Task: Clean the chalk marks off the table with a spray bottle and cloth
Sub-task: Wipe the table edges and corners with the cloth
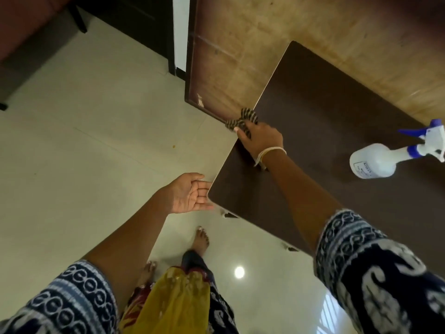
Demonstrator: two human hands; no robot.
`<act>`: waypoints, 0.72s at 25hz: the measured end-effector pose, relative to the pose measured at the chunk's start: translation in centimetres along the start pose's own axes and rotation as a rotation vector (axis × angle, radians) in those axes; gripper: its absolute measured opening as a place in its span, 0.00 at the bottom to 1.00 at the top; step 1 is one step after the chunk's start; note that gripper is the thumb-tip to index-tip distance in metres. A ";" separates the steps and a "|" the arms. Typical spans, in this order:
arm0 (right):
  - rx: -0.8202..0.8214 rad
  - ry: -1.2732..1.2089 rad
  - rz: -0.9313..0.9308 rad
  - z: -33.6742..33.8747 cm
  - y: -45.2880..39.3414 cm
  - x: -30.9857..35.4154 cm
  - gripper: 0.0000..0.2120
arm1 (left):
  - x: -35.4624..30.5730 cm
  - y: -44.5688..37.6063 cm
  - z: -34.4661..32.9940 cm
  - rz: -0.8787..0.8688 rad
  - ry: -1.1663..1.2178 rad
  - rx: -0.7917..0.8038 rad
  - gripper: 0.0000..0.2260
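Clutching the striped cloth [242,120], the right hand [261,141] presses it at the left edge of the dark surface [325,131]. Its left hand [190,194] has an open grip, palm up, just beside the near corner. A spray bottle [385,159] lies on its side, well apart to the right.

My right hand [261,138] presses the cloth [242,120] on the table [325,116] edge. My left hand [190,194] is beside the near corner. The spray bottle [385,157] lies on the table, far right.
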State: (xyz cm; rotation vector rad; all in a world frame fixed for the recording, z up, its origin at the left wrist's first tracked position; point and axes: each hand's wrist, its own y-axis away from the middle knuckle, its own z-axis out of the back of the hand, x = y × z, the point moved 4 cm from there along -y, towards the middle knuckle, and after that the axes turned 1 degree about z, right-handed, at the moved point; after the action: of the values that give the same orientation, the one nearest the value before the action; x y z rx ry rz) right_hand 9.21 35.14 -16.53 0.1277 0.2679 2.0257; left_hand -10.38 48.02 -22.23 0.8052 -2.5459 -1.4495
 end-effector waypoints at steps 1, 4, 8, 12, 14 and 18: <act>-0.005 -0.020 -0.066 0.1 0.0 0.5 0.26 | 0.6 0.5 0.3 -0.032 0.051 0.013 0.23; 0.004 0.009 -0.039 -1.0 4.3 3.8 0.25 | 2.7 2.2 1.2 -0.091 0.209 0.081 0.26; -0.047 0.010 0.105 -4.0 13.4 7.5 0.25 | 4.5 3.7 1.4 -0.137 0.363 0.173 0.34; -0.119 0.059 0.151 -5.5 17.8 8.3 0.25 | 4.3 4.5 0.4 -0.190 0.343 0.141 0.34; -0.169 0.078 0.175 -6.3 19.5 7.0 0.23 | 4.5 4.6 0.1 -0.196 0.314 0.127 0.32; -0.175 0.082 0.073 -7.9 22.8 2.6 0.23 | 5.1 4.1 0.1 -0.236 0.245 0.102 0.25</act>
State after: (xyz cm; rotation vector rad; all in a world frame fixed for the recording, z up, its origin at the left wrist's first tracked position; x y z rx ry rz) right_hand -13.35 26.57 -18.66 -0.0562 0.1383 2.1196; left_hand -16.42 47.27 -19.74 1.2523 -2.4188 -1.1945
